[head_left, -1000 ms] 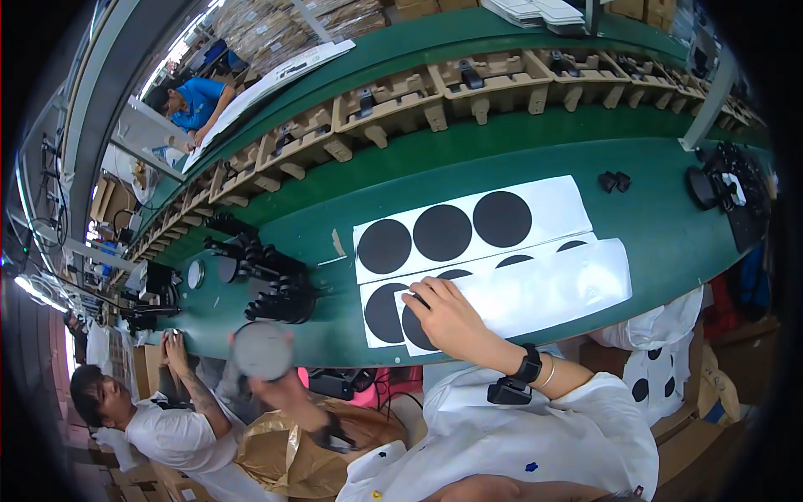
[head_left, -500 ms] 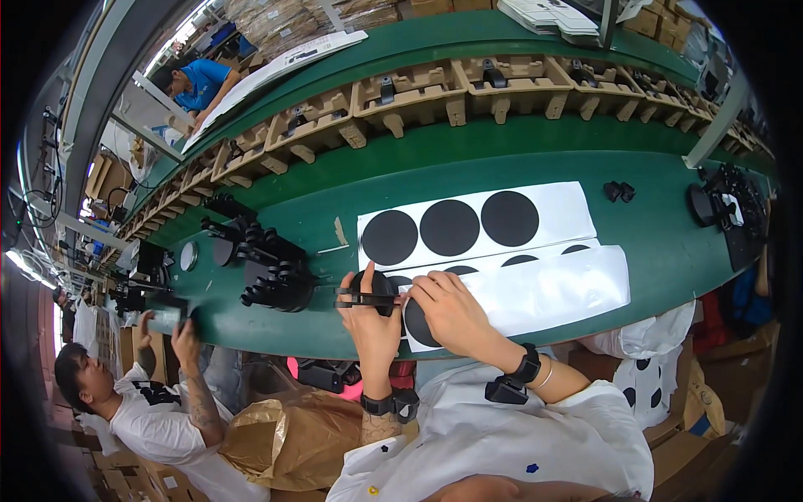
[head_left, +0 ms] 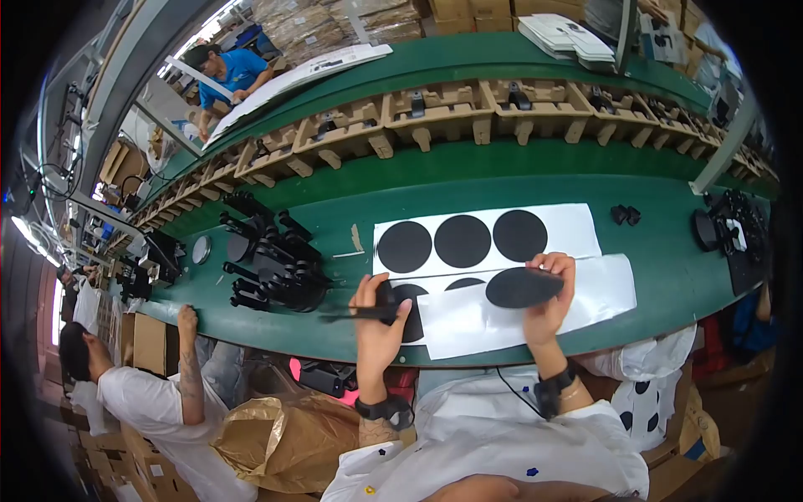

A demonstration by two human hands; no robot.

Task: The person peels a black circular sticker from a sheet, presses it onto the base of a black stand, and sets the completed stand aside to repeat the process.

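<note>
The right hand (head_left: 548, 305) is pinching a black disc (head_left: 523, 287) above the white sheet (head_left: 502, 314) (near tabletop edge); the left hand (head_left: 378, 322) is gripping, seemingly, a black holder (head_left: 360, 313).

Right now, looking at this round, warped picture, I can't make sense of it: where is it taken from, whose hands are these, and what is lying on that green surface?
The picture comes from a wide-angle camera worn on a person's head, looking down, so straight edges bend. No machine here: the two forearms rising from the lower edge are that person's own. The left hand grips a thin black part. The fingers of the right hand hold a black round pad lifted off a white backing sheet. Behind it lies another white sheet carrying three black discs. A heap of black parts sits to the left on the green table. Another person works at the lower left.
</note>
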